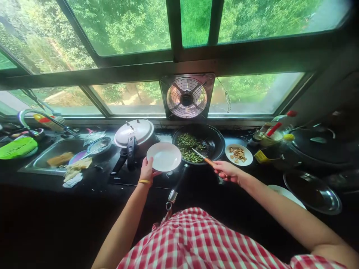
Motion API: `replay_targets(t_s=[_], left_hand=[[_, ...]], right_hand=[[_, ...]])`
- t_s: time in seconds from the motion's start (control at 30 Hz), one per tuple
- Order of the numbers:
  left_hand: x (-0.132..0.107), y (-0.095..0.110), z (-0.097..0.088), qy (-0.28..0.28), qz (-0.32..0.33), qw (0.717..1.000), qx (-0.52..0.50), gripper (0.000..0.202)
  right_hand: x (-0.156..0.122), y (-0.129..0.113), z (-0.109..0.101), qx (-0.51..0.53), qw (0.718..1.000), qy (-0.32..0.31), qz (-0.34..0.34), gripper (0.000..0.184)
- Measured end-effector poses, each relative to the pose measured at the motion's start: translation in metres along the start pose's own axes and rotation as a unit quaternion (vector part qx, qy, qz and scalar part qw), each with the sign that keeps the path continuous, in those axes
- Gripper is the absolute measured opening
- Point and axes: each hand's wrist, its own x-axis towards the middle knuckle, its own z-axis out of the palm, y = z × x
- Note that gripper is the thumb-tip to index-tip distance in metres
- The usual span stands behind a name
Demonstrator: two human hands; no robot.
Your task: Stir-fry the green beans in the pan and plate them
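Note:
My left hand [147, 170] grips the near rim of an empty white plate [164, 156], holding it just left of a black wok [217, 144]. Chopped green vegetables [188, 146] fill the wok. My right hand [226, 171] is closed on the orange handle of a spatula [202, 157], whose metal blade reaches into the greens. The wok's long black handle [179, 181] points toward me between my two arms.
A silver pressure cooker [135, 133] stands left of the wok. Further left is a sink [42, 162] with dishes and a rag. A small plate of brownish pieces [239, 154], bottles and dark pot lids [312, 192] lie to the right. A fan [187, 97] sits in the window.

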Motion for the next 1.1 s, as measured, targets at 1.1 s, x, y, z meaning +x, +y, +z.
replay_targets(t_s=[1.1], left_hand=[[0.057,-0.007,0.095,-0.136,-0.065,0.981,-0.123,0.049]], right_hand=[[-0.109,0.028,-0.007,-0.486,0.742,0.307,-0.347,0.05]])
